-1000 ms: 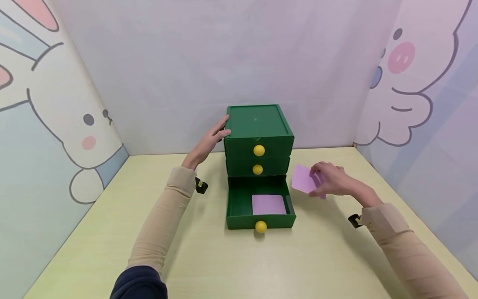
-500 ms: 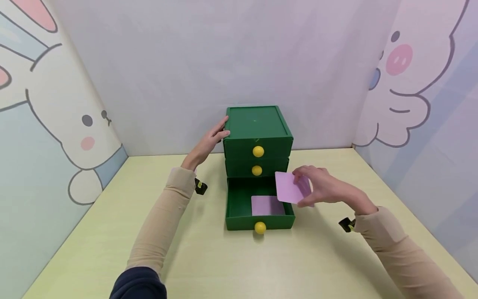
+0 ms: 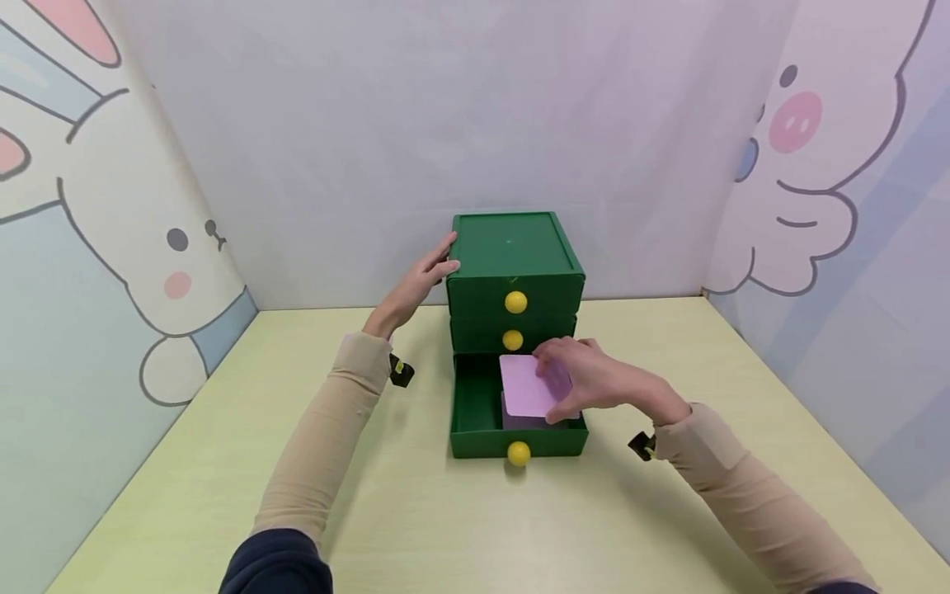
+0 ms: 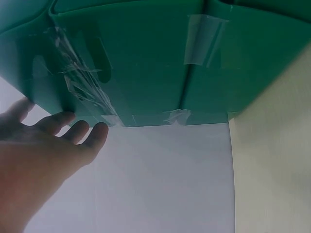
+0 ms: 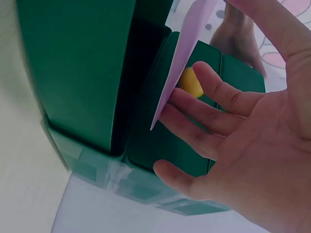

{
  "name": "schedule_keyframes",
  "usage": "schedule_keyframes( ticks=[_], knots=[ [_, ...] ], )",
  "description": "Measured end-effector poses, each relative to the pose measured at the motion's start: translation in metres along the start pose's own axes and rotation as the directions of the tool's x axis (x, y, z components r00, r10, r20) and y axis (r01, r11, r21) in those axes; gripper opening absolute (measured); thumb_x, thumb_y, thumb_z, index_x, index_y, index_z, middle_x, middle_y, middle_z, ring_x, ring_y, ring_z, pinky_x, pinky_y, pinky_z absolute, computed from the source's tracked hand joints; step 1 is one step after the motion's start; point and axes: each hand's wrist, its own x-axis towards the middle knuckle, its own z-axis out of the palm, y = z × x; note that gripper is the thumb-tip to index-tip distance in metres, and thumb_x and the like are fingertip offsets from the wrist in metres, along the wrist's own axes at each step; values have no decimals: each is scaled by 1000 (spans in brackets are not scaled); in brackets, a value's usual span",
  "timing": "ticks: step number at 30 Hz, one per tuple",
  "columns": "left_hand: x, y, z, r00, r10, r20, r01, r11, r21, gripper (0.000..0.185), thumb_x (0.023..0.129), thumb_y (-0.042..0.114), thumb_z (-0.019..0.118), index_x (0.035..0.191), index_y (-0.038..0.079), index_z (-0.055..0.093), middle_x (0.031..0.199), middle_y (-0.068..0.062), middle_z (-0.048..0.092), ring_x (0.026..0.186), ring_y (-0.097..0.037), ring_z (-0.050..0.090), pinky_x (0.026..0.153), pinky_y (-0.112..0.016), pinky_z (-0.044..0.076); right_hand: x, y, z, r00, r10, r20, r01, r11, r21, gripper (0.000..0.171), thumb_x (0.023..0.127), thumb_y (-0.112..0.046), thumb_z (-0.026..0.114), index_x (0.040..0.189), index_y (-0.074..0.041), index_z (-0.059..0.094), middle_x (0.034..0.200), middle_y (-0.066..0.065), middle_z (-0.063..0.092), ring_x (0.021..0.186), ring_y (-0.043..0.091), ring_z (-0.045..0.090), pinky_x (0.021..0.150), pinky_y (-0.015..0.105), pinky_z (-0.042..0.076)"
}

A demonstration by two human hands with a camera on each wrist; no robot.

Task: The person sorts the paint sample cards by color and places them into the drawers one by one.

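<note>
Pale yellow table (image 3: 416,511), cartoon walls around. Green drawer unit (image 3: 512,247) at centre, far side; bottom drawer (image 3: 475,412) pulled open toward viewer, another pink card inside. Left hand (image 3: 419,276), fingers straight, presses unit's left side, likely steadying it. Right hand (image 3: 586,375) pinches pink card (image 3: 527,388), tilted, just above open drawer.

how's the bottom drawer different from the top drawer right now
The bottom drawer is pulled out and open; the top drawer is shut flush in the cabinet. The bottom drawer shows a purple card lying inside, with the right hand holding another card over it; the top drawer's inside is hidden, and the left hand rests beside it. Both are green with a yellow knob.
</note>
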Motion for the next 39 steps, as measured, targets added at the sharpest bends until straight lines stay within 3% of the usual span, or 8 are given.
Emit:
schedule_keyframes(
  ticks=[7, 13, 16, 25, 29, 32, 36, 39],
  knots=[
    [8, -15, 0, 999, 12, -36, -11, 1000, 15, 63, 101, 41, 42, 156, 33, 12, 163, 13, 8, 151, -11, 8, 122, -49, 17, 13, -7, 13, 1000, -10, 12, 10, 999, -32, 49, 66, -38, 86, 103, -17, 62, 132, 4, 57, 120, 24, 47, 101, 56, 33],
    [8, -12, -1, 1000, 1, -19, -1, 1000, 5, 64, 102, 39, 41, 156, 31, 9, 164, 9, 5, 152, -14, 5, 122, -50, 16, 22, -12, 21, 1000, -16, 27, 17, 999, -35, 53, 67, -41, 86, 107, -16, 62, 130, 4, 57, 117, 22, 48, 99, 50, 33],
    [2, -1, -1, 1000, -8, 0, 8, 1000, 3, 65, 102, 35, 41, 157, 26, 7, 164, 5, 3, 153, -17, 4, 122, -50, 15, 26, -15, 22, 999, -21, 30, 22, 999, -31, 54, 67, -41, 86, 108, -16, 62, 129, 4, 58, 116, 22, 49, 96, 48, 33],
    [7, -13, -1, 1000, 10, -19, -9, 1000, 8, 63, 102, 39, 41, 156, 33, 10, 163, 10, 6, 152, -14, 6, 122, -50, 16, 32, -21, 25, 998, -36, 46, 37, 999, -9, 51, 68, -42, 86, 104, -15, 61, 136, 6, 56, 121, 24, 49, 98, 50, 33],
    [8, -14, 1, 999, 13, -29, -12, 1000, 8, 62, 101, 41, 43, 155, 35, 13, 163, 12, 9, 151, -12, 9, 122, -48, 17, 29, -22, 24, 997, -44, 62, 44, 999, 1, 54, 72, -42, 84, 109, -11, 61, 143, 10, 51, 123, 27, 50, 101, 51, 36],
    [8, -13, 2, 1000, 11, -29, -11, 1000, 7, 63, 101, 42, 43, 155, 34, 13, 163, 13, 9, 151, -12, 9, 122, -47, 17, 22, -23, 13, 997, -65, 52, 62, 996, 71, 56, 75, -40, 82, 117, -10, 60, 137, 7, 57, 119, 25, 55, 102, 46, 44],
    [8, -14, 1, 1000, 10, -24, -10, 1000, 2, 63, 102, 38, 42, 156, 32, 10, 164, 9, 6, 152, -14, 6, 123, -50, 14, 11, -24, -15, 985, -137, -107, 158, 960, 230, 47, 79, -31, 80, 119, -13, 63, 119, -1, 66, 107, 17, 63, 94, 39, 53],
    [3, -14, -4, 999, -5, -42, 6, 1000, 25, 63, 102, 37, 40, 156, 34, 7, 164, 3, 6, 152, -19, 6, 122, -54, 13, 8, -20, -39, 921, -182, -345, 279, 926, 254, 43, 80, -17, 79, 120, -11, 64, 111, 3, 69, 99, 17, 64, 89, 33, 52]
  ],
)
